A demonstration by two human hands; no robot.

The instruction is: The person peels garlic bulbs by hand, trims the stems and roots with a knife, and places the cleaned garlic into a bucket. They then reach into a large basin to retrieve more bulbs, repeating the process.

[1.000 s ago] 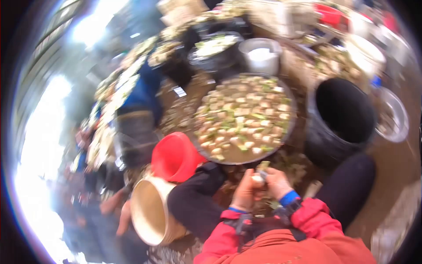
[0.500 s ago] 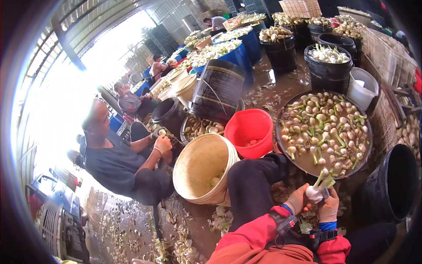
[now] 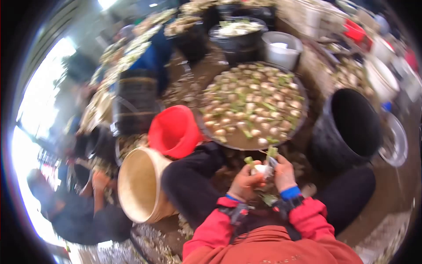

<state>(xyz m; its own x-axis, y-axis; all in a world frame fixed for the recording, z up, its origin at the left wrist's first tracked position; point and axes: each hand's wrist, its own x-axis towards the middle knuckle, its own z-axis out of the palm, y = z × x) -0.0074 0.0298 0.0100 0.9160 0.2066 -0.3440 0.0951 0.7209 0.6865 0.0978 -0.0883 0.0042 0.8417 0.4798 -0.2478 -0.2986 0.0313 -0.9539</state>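
Note:
My left hand [image 3: 246, 181] is closed around a white garlic bulb [image 3: 262, 170] with a short green stalk. Close against it, my right hand [image 3: 285, 174] grips a small knife [image 3: 272, 161]; only a grey bit of its blade shows beside the bulb, and its handle is hidden in the fingers. Both hands are in front of my body, just below a wide round tub [image 3: 303, 115] in which many garlic bulbs [image 3: 252, 101] with green stalks lie in brownish water. Pieces of peeled leaf [image 3: 269, 200] show under my hands.
A red bucket [image 3: 173, 132] and a cream bucket [image 3: 140, 185] stand left of my knee. A large black bucket [image 3: 325, 132] leans at the right. Behind the tub are a white bucket [image 3: 282, 55] and a black bucket [image 3: 239, 48] of garlic. A co-worker [image 3: 83, 211] sits at the left.
The view has swung to the right, so the tub and buckets sit further left. My hands stay together at the garlic bulb, whose stalk now looks shorter, with leaf pieces beside it.

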